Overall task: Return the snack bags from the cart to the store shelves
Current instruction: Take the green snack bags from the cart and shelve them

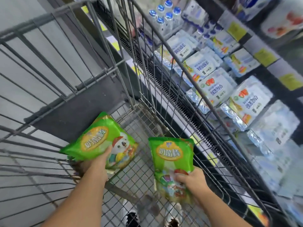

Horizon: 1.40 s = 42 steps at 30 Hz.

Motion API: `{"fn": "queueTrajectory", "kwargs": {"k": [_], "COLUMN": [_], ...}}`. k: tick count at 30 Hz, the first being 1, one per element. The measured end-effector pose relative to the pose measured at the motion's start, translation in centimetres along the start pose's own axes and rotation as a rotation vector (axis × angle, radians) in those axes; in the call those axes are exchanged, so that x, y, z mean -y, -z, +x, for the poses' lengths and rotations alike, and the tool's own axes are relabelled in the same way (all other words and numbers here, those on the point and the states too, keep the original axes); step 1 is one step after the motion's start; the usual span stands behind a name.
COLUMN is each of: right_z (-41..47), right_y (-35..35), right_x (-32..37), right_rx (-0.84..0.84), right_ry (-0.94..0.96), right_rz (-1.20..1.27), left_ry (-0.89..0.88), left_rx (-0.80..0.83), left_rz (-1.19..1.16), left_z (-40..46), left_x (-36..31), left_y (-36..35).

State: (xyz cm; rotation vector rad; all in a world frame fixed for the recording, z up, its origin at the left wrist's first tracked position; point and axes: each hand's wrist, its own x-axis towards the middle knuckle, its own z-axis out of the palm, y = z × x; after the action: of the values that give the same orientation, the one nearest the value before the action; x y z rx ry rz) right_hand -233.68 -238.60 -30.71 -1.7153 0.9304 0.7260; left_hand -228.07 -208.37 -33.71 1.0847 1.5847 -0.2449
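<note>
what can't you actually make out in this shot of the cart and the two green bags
Head view only:
- Left hand: its fingers are hidden under the left green bag.
- Right green bag: lower print is motion-blurred and partly covered by the right hand.
- Yellow shelf tags: text too blurred to read.
- Cart: near end cut off by the bottom edge.

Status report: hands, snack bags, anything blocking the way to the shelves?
Left hand grips one green bag; right hand grips another. Both inside cart. Cart's wire side stands between bags and shelves.
</note>
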Motion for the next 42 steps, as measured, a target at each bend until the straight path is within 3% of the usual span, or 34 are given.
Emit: {"fn": "queueTrajectory", "kwargs": {"k": [6, 10, 16, 22, 27, 31, 35, 38, 42], "right_z": [0.3, 0.1, -1.0, -5.0, -11.4, -16.9, -21.3, -22.9, -22.7], "right_y": [-0.9, -1.1, -1.5, -0.9, 0.9, 3.0, 6.7, 10.2, 15.3], "right_x": [0.0, 0.0, 0.6, 3.2, 7.7, 10.9, 14.7, 16.7, 17.8], "right_rx": [0.013, 0.004, 0.018, 0.005, 0.027, 0.105, 0.08, -0.01, -0.129], "right_ry": [-0.041, -0.037, -0.04, 0.086, 0.205, 0.303, 0.503, 0.58, 0.512], "right_rz": [0.097, 0.117, 0.152, 0.001, 0.016, 0.112, 0.082, 0.204, 0.449], "left_ry": [0.059, 0.039, -0.201, -0.6, -0.682, -0.706, -0.726, -0.83, -0.937], "left_rx": [0.207, 0.233, 0.165, 0.237, 0.278, 0.454, 0.672, 0.807, 0.924], "left_rz": [0.013, 0.046, 0.211, 0.578, 0.571, 0.454, 0.376, 0.333, 0.322], "left_z": [0.2, 0.0, -1.8, -6.3, -11.8, -17.5, -23.1, -27.3, -32.3], "left_x": [0.1, -0.3, -0.6, -2.8, -7.9, -13.1, -17.7, -19.7, -19.4], "left_y": [0.5, -0.1, -0.2, 2.3, 6.6, 9.8, 9.9, 7.0, 0.6]}}
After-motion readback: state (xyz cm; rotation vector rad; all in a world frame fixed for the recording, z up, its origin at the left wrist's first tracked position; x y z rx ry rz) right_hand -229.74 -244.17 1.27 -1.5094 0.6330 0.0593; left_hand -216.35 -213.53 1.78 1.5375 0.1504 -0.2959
